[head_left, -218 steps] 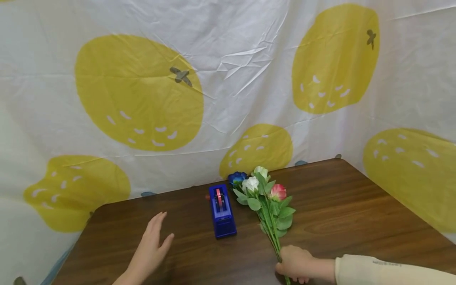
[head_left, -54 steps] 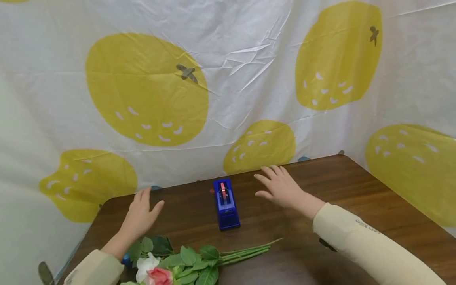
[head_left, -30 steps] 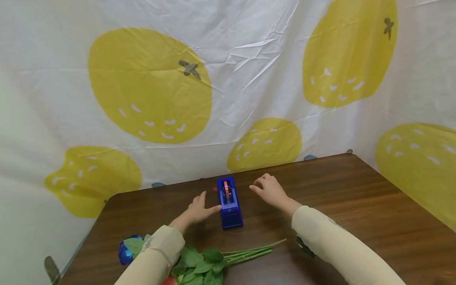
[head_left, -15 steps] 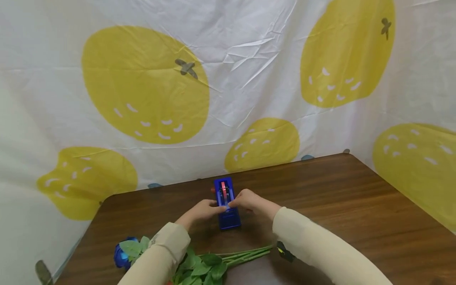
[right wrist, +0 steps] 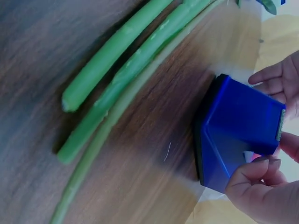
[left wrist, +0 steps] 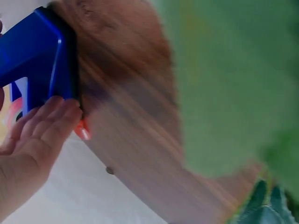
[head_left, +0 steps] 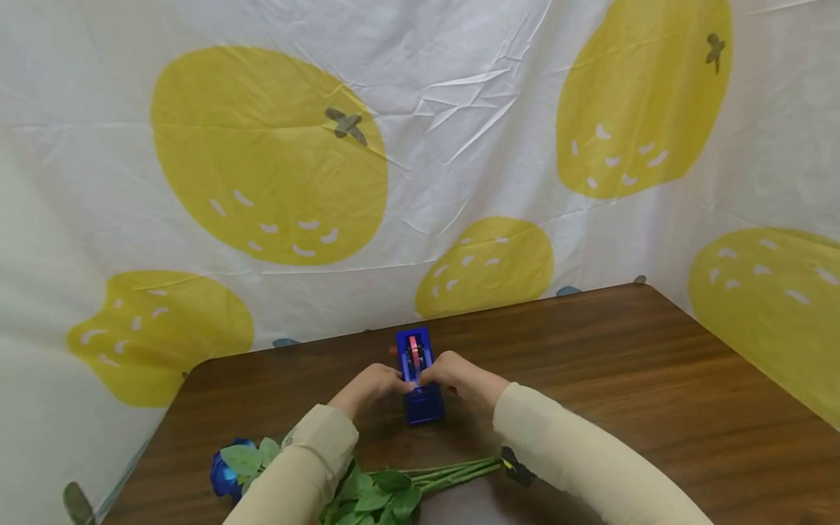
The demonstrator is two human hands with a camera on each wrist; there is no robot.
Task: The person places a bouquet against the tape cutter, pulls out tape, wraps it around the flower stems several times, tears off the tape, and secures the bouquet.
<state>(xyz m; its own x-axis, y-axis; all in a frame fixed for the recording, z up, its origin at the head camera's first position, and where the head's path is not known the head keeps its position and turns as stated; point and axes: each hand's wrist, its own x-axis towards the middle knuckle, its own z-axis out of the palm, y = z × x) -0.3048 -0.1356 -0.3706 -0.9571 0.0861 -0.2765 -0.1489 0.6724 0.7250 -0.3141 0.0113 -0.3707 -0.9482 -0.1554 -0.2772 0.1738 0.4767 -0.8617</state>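
A blue tape dispenser (head_left: 425, 408) with a red-cored roll of tape stands on the brown table. My left hand (head_left: 375, 386) holds its left side, thumb over the top near the cutter. In the left wrist view the fingers (left wrist: 51, 123) lie along its side wall. My right hand (head_left: 459, 373) comes from the other side, thumb and forefinger pinched together at the tape between roll and cutter. The right wrist view shows those fingertips (right wrist: 264, 170) close by the dispenser's side; the tape's end is mostly hidden.
A bunch of artificial roses lies at the table's front, its green stems (head_left: 453, 474) pointing right and a blue rose (head_left: 226, 470) at the left. My left sleeve covers part of it. A white curtain (head_left: 459, 168) with yellow lemons hangs behind the table.
The bouquet, earlier gripped by my right hand, now lies along the front. Both hands, open and apart 1.8 s ago, have come together at the tape dispenser; little differs since half a second ago.
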